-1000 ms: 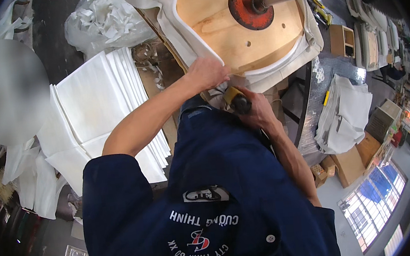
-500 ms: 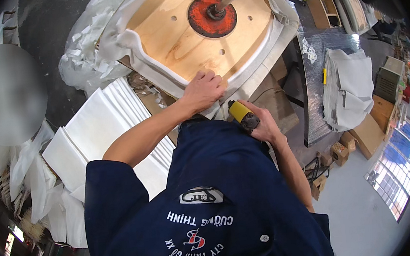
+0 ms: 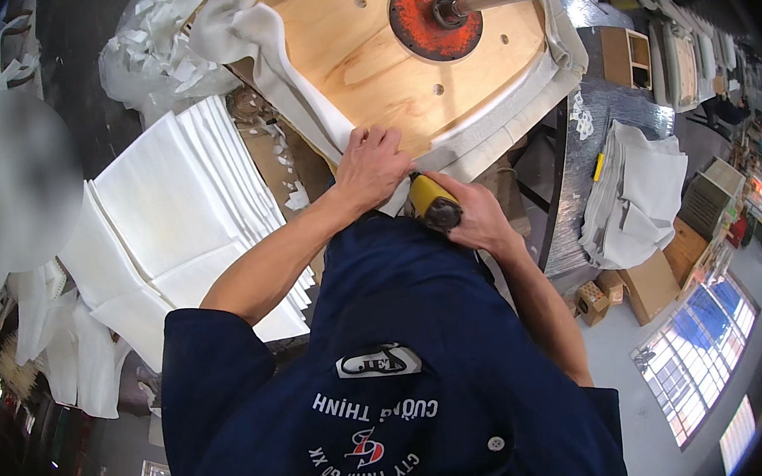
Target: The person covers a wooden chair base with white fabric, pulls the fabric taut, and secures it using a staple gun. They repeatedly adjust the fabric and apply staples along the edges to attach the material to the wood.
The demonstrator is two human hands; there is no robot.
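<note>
A plywood seat panel lies at the top of the view, with white padding and pale fabric folded up around its rim. A round red press plate on a metal rod rests on the wood. With fingers bent and pressed together, my left hand grips the fabric at the panel's near edge; the pinched part is hidden under the fingers. My right hand is wrapped round a yellow and black staple gun. The gun's nose is at the panel edge, close beside my left fingers.
White padding sheets are stacked at the left. A clear bag of white scraps lies beyond them. On the dark table at the right sit folded pale cloths and a small wooden box. Cardboard boxes stand past it.
The staple gun has moved left and up to the panel's edge, next to my left hand. My view has turned, so the panel and press plate appear shifted right and up.
</note>
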